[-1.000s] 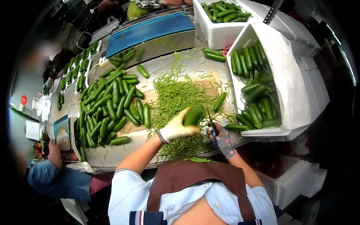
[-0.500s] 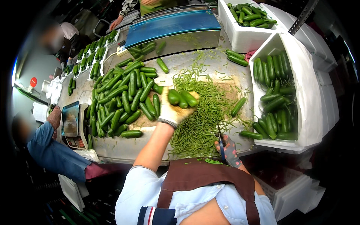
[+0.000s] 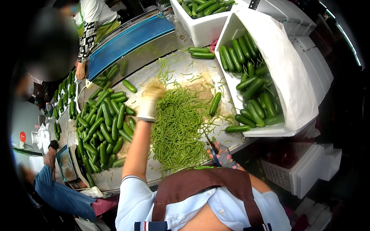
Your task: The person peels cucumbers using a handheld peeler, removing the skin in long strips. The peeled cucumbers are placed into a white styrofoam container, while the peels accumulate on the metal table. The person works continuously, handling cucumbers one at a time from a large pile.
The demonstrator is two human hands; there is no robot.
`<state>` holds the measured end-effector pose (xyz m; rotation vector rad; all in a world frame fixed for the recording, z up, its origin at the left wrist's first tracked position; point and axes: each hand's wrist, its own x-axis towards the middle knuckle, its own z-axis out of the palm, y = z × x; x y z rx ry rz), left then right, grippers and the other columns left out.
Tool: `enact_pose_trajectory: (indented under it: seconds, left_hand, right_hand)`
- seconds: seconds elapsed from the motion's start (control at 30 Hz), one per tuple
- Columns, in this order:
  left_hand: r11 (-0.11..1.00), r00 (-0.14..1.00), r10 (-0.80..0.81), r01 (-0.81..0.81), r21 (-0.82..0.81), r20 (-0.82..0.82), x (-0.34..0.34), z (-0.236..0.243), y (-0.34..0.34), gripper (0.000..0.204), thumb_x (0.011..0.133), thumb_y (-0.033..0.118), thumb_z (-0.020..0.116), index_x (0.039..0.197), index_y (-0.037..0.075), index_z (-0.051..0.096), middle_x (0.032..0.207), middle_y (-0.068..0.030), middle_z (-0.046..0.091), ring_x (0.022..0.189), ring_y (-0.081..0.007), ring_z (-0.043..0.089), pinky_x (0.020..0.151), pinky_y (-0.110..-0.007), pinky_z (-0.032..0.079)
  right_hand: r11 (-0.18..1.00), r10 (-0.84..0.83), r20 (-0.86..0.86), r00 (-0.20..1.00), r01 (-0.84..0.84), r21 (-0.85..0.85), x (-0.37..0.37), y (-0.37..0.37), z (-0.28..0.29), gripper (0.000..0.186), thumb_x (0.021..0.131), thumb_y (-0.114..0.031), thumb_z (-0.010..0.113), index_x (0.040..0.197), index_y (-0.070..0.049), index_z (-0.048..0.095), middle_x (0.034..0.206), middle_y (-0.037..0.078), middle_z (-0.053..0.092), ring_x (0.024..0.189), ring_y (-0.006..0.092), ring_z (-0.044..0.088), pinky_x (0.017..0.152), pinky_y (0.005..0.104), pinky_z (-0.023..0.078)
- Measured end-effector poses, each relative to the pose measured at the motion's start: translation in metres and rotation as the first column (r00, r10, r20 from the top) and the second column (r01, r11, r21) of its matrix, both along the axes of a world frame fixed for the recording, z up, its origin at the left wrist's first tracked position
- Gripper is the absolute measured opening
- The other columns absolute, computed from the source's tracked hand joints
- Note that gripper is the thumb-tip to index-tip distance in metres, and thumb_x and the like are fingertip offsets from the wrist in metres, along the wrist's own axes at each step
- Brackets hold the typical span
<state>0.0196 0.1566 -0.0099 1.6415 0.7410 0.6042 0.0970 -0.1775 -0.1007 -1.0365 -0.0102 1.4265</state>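
On the left, a pile of cucumbers [image 3: 106, 114] lies on the metal table [image 3: 135, 177]. Just right of it, the left hand [image 3: 153, 92], in a pale glove, is over the edge of a heap of green stem pieces [image 3: 177, 133]; blur hides its fingers, so grip cannot be told. The right hand [image 3: 224, 156], in a patterned glove, has its fingers closed around scissors [image 3: 213, 153]. Farther right, a foam box [image 3: 269, 133] holds more cucumbers. Judged step: stem trimming, between cuts. The next move calls for a cucumber brought to the blades, fingers clear.
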Motion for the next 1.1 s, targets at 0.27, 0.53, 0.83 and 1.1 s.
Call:
enact_pose_trajectory:
  seconds: [0.27,0.53,0.83,1.1]
  left_hand:
    - [-0.323,0.576,-0.448,0.609,0.724,-0.684,0.136,-0.046,-0.078,0.025,0.069,0.024,0.053,0.092,0.015,0.050,0.112,-0.0058,0.048,0.117,-0.0254,0.035,0.095,-0.049,0.025]
    - [0.026,0.697,0.139,0.708,0.706,-0.704,0.212,-0.026,0.037,0.022,0.072,0.029,0.053,0.084,0.011,0.049,0.082,-0.0058,0.055,0.081,-0.0208,0.053,0.074,-0.034,0.037]
    - [0.329,0.532,0.224,0.747,0.578,-0.816,0.285,-0.040,0.042,0.078,0.061,0.026,0.064,0.125,0.006,0.023,0.113,-0.0177,0.045,0.120,-0.0297,0.028,0.093,-0.043,0.029]
    - [0.325,0.494,0.078,0.809,0.490,-0.866,0.266,-0.024,0.031,0.036,0.063,0.027,0.059,0.098,0.020,0.056,0.100,-0.0127,0.053,0.094,-0.0276,0.053,0.075,-0.037,0.044]
  right_hand:
    - [0.996,0.068,-0.597,0.799,-0.015,0.092,0.031,-0.023,-0.021,0.038,0.084,-0.036,0.044,0.101,-0.003,0.046,0.071,0.006,0.051,0.050,0.0100,0.044,0.042,0.0216,0.036]
    - [0.937,0.300,-0.915,0.269,0.097,0.335,0.047,-0.022,-0.043,0.029,0.084,-0.036,0.042,0.096,-0.010,0.047,0.086,0.014,0.046,0.059,0.0201,0.043,0.052,0.0329,0.042]
    - [0.889,0.442,-0.896,-0.047,0.155,0.431,0.054,-0.014,-0.074,0.033,0.082,-0.036,0.043,0.106,-0.013,0.046,0.096,0.015,0.046,0.067,0.0228,0.046,0.060,0.0362,0.043]
    - [0.826,0.558,-0.802,-0.215,0.237,0.511,0.046,-0.016,-0.083,0.043,0.080,-0.038,0.046,0.115,-0.015,0.043,0.098,0.016,0.045,0.071,0.0231,0.049,0.065,0.0367,0.044]
